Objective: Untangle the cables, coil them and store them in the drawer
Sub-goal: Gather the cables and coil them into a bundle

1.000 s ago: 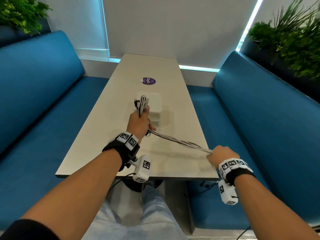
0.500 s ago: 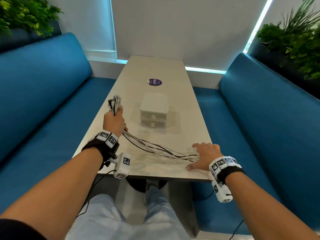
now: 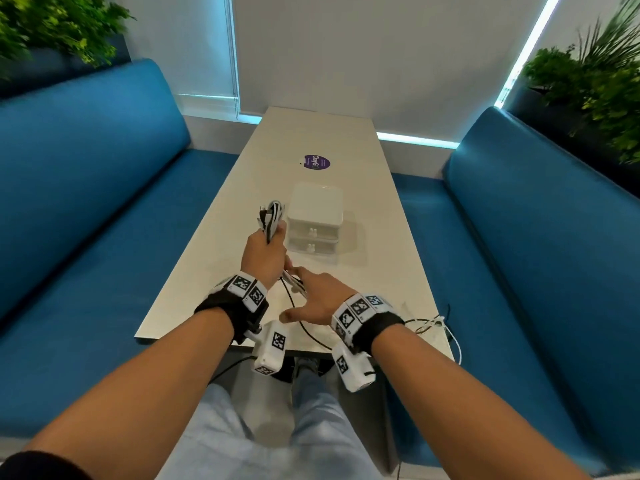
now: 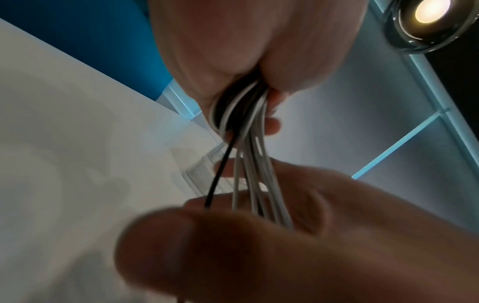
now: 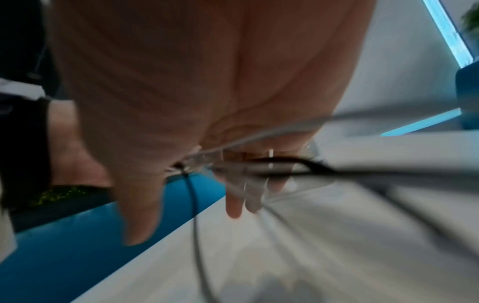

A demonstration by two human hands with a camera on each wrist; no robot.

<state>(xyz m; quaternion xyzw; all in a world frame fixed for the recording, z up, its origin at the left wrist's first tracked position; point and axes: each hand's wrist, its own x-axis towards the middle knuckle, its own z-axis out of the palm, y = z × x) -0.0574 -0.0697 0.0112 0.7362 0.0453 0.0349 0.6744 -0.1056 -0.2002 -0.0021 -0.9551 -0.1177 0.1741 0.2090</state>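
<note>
My left hand (image 3: 265, 254) grips a bundle of white and black cables (image 3: 272, 216) in its fist; the looped ends stick up just left of the white two-drawer box (image 3: 317, 209). Both drawers look closed. The strands come out under the fist (image 4: 249, 164). My right hand (image 3: 318, 299) is right below it, fingers (image 5: 234, 205) straight and spread, the strands (image 5: 272, 164) running across them. A black strand (image 3: 301, 323) curves slack over the table toward the near edge. The loose cable ends (image 3: 429, 323) lie at the table's near right corner.
The long pale table (image 3: 311, 133) carries a round purple sticker (image 3: 316, 162) beyond the box. Blue benches (image 3: 86, 202) (image 3: 536, 220) flank it on both sides, with green plants behind their backs. My knees are under the near edge.
My left hand swung back right with the bundle, up beside the drawer box. My right hand left the near right edge and came left to the strands under the left fist; the cables went slack.
</note>
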